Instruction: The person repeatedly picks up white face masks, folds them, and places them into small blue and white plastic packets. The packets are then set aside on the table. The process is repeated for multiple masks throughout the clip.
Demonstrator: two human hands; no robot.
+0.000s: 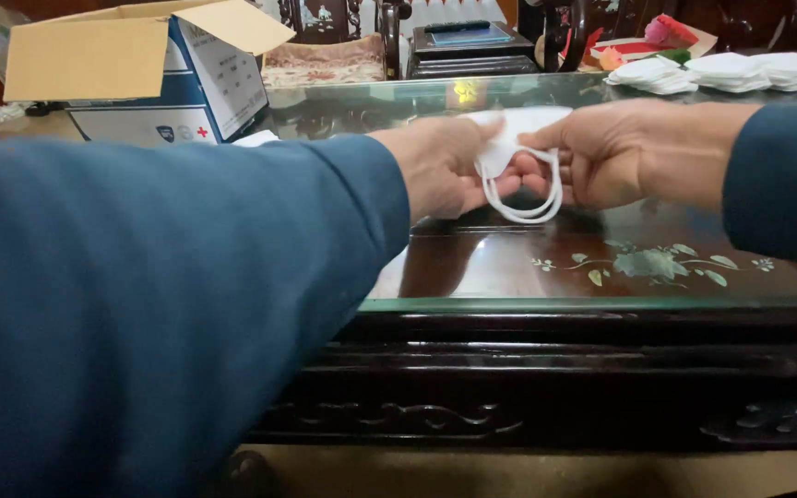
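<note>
Open cardboard box (140,74) at far left of table top: brown flaps up, white & blue sides w/ small printed label marks low on the front. Behind centre, a dark flat case (468,41) w/ bluish panel on top; screen or not, can't tell.

We wear a long-sleeved top in plain dark teal-blue fabric. Both sleeves end at the wrist in a simple edge. Our left hand (440,166) and right hand (624,152) are bare: we see no gloves, rings or watch.
</note>
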